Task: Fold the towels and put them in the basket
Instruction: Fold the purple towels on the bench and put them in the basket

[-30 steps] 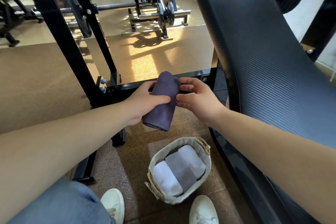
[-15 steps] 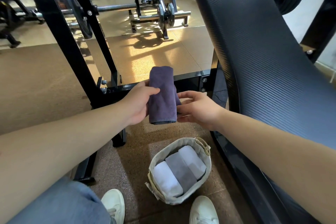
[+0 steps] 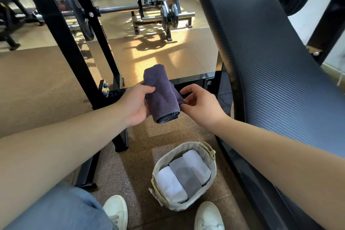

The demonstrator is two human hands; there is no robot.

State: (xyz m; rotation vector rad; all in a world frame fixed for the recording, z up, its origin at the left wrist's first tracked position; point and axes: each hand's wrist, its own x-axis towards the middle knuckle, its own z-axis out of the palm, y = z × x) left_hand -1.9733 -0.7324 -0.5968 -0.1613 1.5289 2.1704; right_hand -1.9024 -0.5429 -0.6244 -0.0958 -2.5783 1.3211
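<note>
Two bare hands hold a rolled purple towel (image 3: 161, 95) in the air above a basket (image 3: 183, 205) — left hand (image 3: 137, 103) gripping its side, right hand (image 3: 200, 107) pinching its edge.

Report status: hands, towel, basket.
Left hand grips rolled purple towel; right hand pinches its edge. Towel held above floor, not yet in basket. Basket holds three rolled towels; nothing between.

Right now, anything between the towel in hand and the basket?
Nothing: in the head view only bare speckled floor shows between the rolled purple towel, held by the left hand and right hand, and the basket below.
</note>
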